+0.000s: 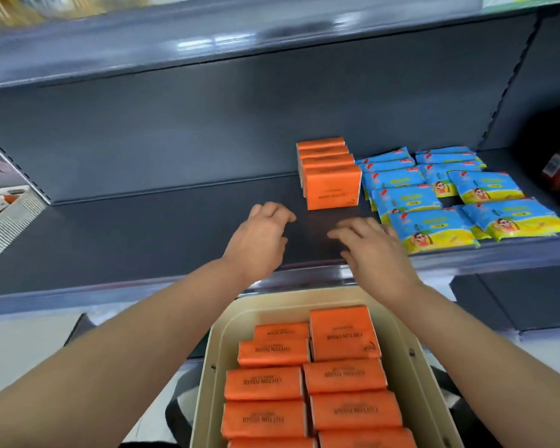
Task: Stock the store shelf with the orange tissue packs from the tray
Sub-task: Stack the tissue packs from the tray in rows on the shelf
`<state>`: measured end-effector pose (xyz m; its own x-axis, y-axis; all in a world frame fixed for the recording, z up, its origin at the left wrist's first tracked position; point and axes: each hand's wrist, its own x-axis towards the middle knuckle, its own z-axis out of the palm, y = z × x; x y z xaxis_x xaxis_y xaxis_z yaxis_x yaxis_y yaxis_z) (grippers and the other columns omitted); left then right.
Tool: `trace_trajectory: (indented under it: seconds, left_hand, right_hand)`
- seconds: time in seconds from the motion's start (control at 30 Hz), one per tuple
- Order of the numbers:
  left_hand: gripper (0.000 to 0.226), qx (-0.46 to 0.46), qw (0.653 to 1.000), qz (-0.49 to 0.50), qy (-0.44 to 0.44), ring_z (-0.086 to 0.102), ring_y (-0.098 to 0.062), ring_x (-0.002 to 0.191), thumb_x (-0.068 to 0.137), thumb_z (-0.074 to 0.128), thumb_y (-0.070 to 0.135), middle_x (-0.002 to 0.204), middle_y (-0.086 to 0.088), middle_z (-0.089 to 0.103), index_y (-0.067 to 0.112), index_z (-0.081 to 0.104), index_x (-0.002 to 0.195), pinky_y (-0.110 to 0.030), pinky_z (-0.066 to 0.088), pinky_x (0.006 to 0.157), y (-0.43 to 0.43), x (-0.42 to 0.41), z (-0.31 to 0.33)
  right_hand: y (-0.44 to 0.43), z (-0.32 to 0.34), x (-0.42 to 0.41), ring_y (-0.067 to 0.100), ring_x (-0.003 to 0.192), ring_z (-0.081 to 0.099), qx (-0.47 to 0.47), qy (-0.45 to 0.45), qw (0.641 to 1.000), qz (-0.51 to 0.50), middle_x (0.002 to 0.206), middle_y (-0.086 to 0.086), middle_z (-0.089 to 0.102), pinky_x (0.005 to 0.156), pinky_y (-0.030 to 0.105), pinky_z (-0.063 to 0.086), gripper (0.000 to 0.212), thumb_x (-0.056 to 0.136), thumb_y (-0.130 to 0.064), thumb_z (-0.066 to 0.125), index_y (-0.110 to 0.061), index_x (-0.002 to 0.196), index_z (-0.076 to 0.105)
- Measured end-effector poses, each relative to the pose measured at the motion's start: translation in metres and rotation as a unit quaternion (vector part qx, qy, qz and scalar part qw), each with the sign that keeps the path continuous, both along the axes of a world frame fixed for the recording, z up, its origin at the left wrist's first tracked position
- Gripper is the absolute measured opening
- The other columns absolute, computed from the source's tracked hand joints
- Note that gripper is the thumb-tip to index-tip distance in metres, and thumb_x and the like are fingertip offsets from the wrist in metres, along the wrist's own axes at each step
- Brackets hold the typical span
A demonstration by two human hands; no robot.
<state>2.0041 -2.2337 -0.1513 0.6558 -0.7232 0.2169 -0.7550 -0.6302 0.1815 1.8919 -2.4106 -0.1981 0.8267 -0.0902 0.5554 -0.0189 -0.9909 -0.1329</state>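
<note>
Grips empty, left hand [265, 234] and right hand [375, 250] hover loose-fingered over the shelf [143, 240]; I see orange tissue packs [345, 376] crosswise in the tray [272, 310] behind them.

We reach both bare arms forward; our left hand [263, 234] and right hand [374, 250] hover empty, fingers loosely spread.

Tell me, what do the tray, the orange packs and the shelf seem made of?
Tray: probably plastic, cream and matt, with rounded moulded corners. Orange packs: likely thin plastic film, faintly glossy and creased, labelled cotton tissue. Shelf: seemingly painted metal, dark grey, with soft light reflections.
</note>
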Motion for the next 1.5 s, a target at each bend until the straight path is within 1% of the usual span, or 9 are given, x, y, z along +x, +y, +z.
trace_trajectory:
  seconds: [0.1, 0.2, 0.37, 0.57, 0.67, 0.8, 1.03, 1.27, 1.5]
  left_hand:
    - [0.041, 0.005, 0.999, 0.0, 0.032, 0.038, -0.019, 0.122, 0.091, 0.054, 0.01, 0.135, 0.001, 0.044, 0.017, 0.048, 0.131, -0.032, 0.045, 0.091, 0.016, -0.022, -0.015]
    - [0.039, 0.009, 0.999, 0.003, 0.052, 0.039, -0.018, 0.12, 0.092, 0.052, 0.01, 0.133, 0.003, 0.045, 0.018, 0.049, 0.13, -0.028, 0.042, 0.089, 0.029, -0.039, -0.028]
    - [0.038, 0.008, 0.998, 0.012, 0.068, 0.041, -0.016, 0.122, 0.093, 0.052, 0.009, 0.134, 0.003, 0.046, 0.018, 0.051, 0.13, -0.028, 0.045, 0.094, 0.042, -0.049, -0.035]
    - [0.036, 0.005, 0.997, 0.017, 0.074, 0.042, -0.016, 0.121, 0.093, 0.05, 0.01, 0.134, 0.002, 0.047, 0.018, 0.052, 0.129, -0.026, 0.043, 0.091, 0.048, -0.046, -0.034]
    - [0.037, 0.006, 0.996, 0.024, 0.081, 0.042, -0.016, 0.121, 0.093, 0.05, 0.01, 0.135, 0.001, 0.046, 0.019, 0.052, 0.129, -0.025, 0.042, 0.09, 0.047, -0.047, -0.034]
    - [0.034, 0.023, 0.996, 0.013, 0.087, 0.045, -0.018, 0.12, 0.094, 0.051, 0.013, 0.132, 0.0, 0.05, 0.018, 0.053, 0.127, -0.031, 0.045, 0.093, 0.049, -0.048, -0.033]
    - [0.029, 0.099, 0.977, -0.012, 0.191, 0.057, -0.014, 0.112, 0.091, 0.058, 0.02, 0.12, 0.003, 0.062, 0.019, 0.058, 0.12, -0.032, 0.047, 0.095, 0.057, -0.054, -0.037]
    - [0.053, 0.242, 0.933, -0.029, 0.266, 0.05, -0.02, 0.118, 0.082, 0.071, 0.031, 0.129, 0.001, 0.053, 0.018, 0.052, 0.13, -0.034, 0.043, 0.1, 0.062, -0.066, -0.042]
    - [0.033, 0.261, 0.945, -0.007, 0.195, 0.053, -0.024, 0.114, 0.092, 0.049, 0.024, 0.122, -0.003, 0.059, 0.019, 0.053, 0.124, -0.04, 0.044, 0.096, 0.064, -0.067, -0.065]
  right_hand:
    - [0.011, -0.015, -0.025, 0.027, 0.094, 0.062, 0.0, 0.111, 0.994, 0.024, 0.102, 0.001, 0.066, 0.073, 0.038, 0.046, 0.034, 0.073, -0.004, 0.071, -0.022, 0.102, 0.069]
    - [0.015, -0.027, -0.038, 0.019, 0.112, 0.054, 0.012, 0.288, 0.957, -0.012, 0.121, -0.004, 0.057, 0.087, 0.033, 0.044, 0.034, 0.088, -0.014, 0.057, -0.029, 0.119, 0.06]
    - [0.022, -0.038, -0.051, 0.018, 0.114, 0.053, -0.01, 0.384, 0.923, -0.019, 0.125, -0.002, 0.056, 0.091, 0.03, 0.044, 0.049, 0.078, -0.029, 0.072, -0.025, 0.123, 0.052]
    - [0.022, -0.047, -0.052, 0.019, 0.126, 0.043, -0.062, 0.393, 0.917, -0.007, 0.135, -0.002, 0.049, 0.108, 0.034, 0.032, 0.068, 0.075, -0.043, 0.074, -0.028, 0.135, 0.045]
    - [0.019, -0.043, -0.051, 0.018, 0.111, 0.052, 0.003, 0.39, 0.921, -0.005, 0.118, -0.004, 0.057, 0.091, 0.03, 0.041, 0.054, 0.071, -0.036, 0.078, -0.028, 0.118, 0.052]
    - [0.016, -0.036, -0.053, 0.014, 0.089, 0.051, 0.101, 0.371, 0.923, 0.015, 0.092, -0.011, 0.054, 0.069, 0.027, 0.038, 0.032, 0.076, -0.028, 0.073, -0.031, 0.087, 0.044]
    - [0.025, -0.025, -0.064, 0.018, 0.116, 0.05, 0.058, 0.311, 0.949, 0.01, 0.125, -0.005, 0.054, 0.095, 0.033, 0.043, 0.049, 0.086, -0.032, 0.064, -0.029, 0.131, 0.046]
    - [0.037, -0.028, -0.077, 0.017, 0.102, 0.056, 0.045, 0.299, 0.953, 0.007, 0.114, -0.005, 0.059, 0.088, 0.032, 0.047, 0.038, 0.085, -0.023, 0.057, -0.027, 0.122, 0.048]
    - [0.038, -0.025, -0.092, 0.016, 0.108, 0.055, 0.055, 0.257, 0.965, -0.005, 0.121, -0.005, 0.058, 0.091, 0.032, 0.045, 0.046, 0.086, -0.023, 0.054, -0.028, 0.13, 0.042]
